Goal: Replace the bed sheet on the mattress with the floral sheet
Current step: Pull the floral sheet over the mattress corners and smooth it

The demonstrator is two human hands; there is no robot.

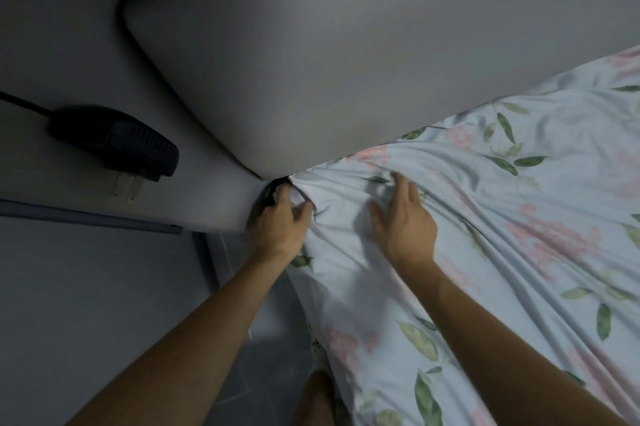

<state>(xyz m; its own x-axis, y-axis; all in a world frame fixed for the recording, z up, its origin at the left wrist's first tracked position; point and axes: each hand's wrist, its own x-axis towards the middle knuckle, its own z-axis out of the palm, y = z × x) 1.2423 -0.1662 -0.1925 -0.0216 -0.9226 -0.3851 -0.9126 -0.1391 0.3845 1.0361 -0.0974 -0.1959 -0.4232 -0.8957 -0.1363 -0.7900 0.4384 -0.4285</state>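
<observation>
A head-worn camera looks down at the corner of a bed in dim, greyish light. The floral sheet [485,235], pale blue with pink blossoms and green leaves, covers the right and lower right of the frame and lies over the mattress there, its cloth pulled into long creases that all run toward one point at the centre of the picture.

At that point the left hand [280,224] is closed around a bunched corner of the floral sheet, fingers curled and the thumb pressing the gathered cloth, right where the bed corner meets the padded grey headboard [329,61]. Something dark shows just beside its knuckles (too shadowed to identify).

The right hand [408,221] lies just to the right of it, open and flat, fingers spread and pointing toward the upper part of the frame, palm down on the floral sheet; it holds nothing. Both bare forearms reach in from the bottom edge.

The headboard, with a rounded corner and dark piping, fills the upper half of the frame. At middle left a black power adapter [135,148] with a cable hangs from a socket on a pale wall. Grey floor tiles [263,356] show at lower centre, between the forearms.
</observation>
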